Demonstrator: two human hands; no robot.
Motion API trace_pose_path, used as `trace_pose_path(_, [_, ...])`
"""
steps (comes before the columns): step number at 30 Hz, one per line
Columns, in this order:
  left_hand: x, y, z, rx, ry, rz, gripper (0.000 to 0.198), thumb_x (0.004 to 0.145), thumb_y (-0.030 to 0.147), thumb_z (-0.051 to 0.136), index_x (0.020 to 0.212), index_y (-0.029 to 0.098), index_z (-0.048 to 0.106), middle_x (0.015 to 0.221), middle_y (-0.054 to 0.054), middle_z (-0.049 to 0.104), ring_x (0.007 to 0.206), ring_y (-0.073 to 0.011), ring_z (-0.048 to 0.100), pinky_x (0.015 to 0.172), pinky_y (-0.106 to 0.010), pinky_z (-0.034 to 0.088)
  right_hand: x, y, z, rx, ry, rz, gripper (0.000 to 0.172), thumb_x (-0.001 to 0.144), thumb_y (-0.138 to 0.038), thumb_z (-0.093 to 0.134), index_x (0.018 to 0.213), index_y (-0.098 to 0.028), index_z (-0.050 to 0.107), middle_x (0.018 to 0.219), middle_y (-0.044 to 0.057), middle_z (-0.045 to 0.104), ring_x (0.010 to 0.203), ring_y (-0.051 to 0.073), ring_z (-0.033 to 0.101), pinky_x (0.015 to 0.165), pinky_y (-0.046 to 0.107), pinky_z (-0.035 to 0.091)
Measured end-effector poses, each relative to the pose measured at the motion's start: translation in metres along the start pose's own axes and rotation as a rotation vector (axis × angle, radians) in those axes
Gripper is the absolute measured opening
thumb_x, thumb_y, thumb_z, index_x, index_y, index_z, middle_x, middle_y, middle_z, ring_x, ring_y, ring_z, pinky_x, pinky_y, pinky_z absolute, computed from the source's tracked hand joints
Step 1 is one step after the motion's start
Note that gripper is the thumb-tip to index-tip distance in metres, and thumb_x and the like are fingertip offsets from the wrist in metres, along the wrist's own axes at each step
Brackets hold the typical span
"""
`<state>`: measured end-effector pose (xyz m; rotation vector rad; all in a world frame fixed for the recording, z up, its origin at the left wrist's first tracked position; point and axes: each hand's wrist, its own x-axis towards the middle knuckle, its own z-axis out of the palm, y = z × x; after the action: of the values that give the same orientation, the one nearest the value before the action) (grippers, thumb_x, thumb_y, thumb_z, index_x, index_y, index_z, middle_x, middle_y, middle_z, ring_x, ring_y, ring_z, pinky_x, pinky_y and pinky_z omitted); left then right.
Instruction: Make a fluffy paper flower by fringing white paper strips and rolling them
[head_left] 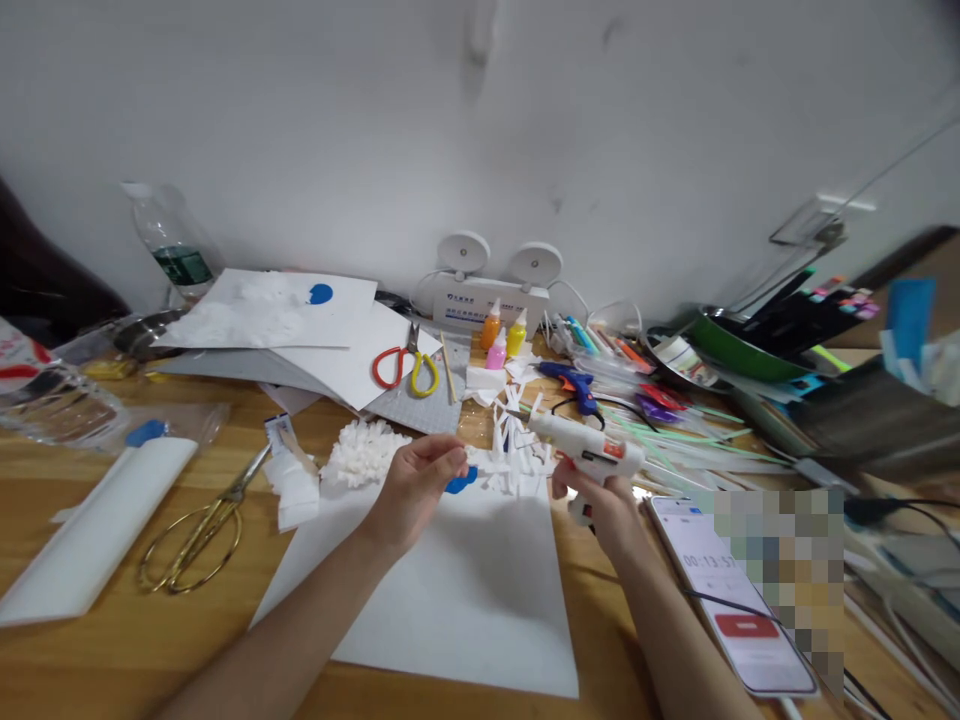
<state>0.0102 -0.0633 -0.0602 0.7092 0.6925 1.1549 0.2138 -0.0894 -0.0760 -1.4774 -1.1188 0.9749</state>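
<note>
At the far edge of the white sheet (465, 590), the right hand (604, 505) grips a white glue gun (589, 447), fingers wrapped tight round its handle. The gun's long axis runs nearly level, with the nozzle aimed left at the white paper cut-outs (514, 462) lying along that edge. The left hand (416, 485) comes from the other side, its fingers drawn narrow, thumb against fingertips, just beside the cut-outs and over a blue scrap (459, 482). The left hand is the nearer of the two. Whether it pinches a strip is hard to make out. The nozzle tip blends into the white paper, so I cannot tell whether they touch.
</note>
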Motion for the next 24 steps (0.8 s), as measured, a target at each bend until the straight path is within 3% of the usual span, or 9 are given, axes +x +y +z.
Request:
trace_pose_path(5, [0.001,0.004,0.0,0.007,0.022,0.017,0.015,0.055,0.023,0.071,0.065,0.015,0.063,0.049,0.004,0.052,0.053,-0.007,0.049,0.057,-0.021,0.039,0.034,0.018,-0.021,-0.075,0.312,-0.044,0.02,0.063,-0.032,0.054,0.067,-0.013,0.058,0.062,0.005,0.06,0.056,0.017,0.053,0.053,0.027,0.04])
trace_pose_path(7, [0.002,0.004,-0.001,0.012,0.044,0.017,0.017,0.053,0.022,0.071,0.065,0.014,0.063,0.05,0.004,0.052,0.053,-0.0073,0.05,0.057,-0.022,0.039,0.051,0.022,-0.029,-0.319,0.374,0.012,0.03,0.064,-0.038,0.051,0.072,-0.011,0.061,0.061,0.006,0.061,0.058,0.019,0.054,0.051,0.027,0.039])
trace_pose_path(9, [0.002,0.004,-0.002,0.015,0.053,0.022,0.017,0.053,0.023,0.071,0.064,0.014,0.062,0.048,0.004,0.051,0.053,-0.0076,0.05,0.057,-0.022,0.04,0.067,0.024,-0.032,-0.56,0.374,0.059,0.037,0.065,-0.042,0.048,0.074,-0.01,0.063,0.059,0.006,0.061,0.059,0.021,0.054,0.05,0.027,0.037])
trace_pose_path(15, [0.002,0.004,-0.004,0.03,0.045,0.035,0.017,0.056,0.024,0.07,0.066,0.013,0.062,0.049,0.004,0.05,0.053,-0.0061,0.047,0.055,-0.019,0.038,0.101,0.028,-0.018,-0.804,0.412,0.096,0.04,0.068,-0.037,0.043,0.079,-0.006,0.066,0.074,0.017,0.064,0.072,0.027,0.057,0.059,0.031,0.035])
trace_pose_path(20, [0.003,0.005,-0.005,0.048,0.045,0.053,0.017,0.056,0.024,0.07,0.065,0.013,0.062,0.049,0.005,0.049,0.053,-0.0057,0.047,0.056,-0.018,0.038,0.105,0.033,-0.005,-0.947,0.429,0.111,0.043,0.069,-0.04,0.043,0.086,-0.007,0.064,0.088,0.021,0.062,0.091,0.033,0.051,0.075,0.041,0.032])
trace_pose_path(24, [0.006,0.004,-0.008,0.055,0.074,0.07,0.018,0.055,0.025,0.07,0.066,0.013,0.063,0.049,0.005,0.049,0.053,-0.0061,0.047,0.056,-0.019,0.038,0.1,0.032,-0.003,-1.008,0.423,0.116,0.045,0.07,-0.045,0.043,0.089,-0.01,0.063,0.092,0.019,0.061,0.096,0.033,0.048,0.078,0.044,0.029])
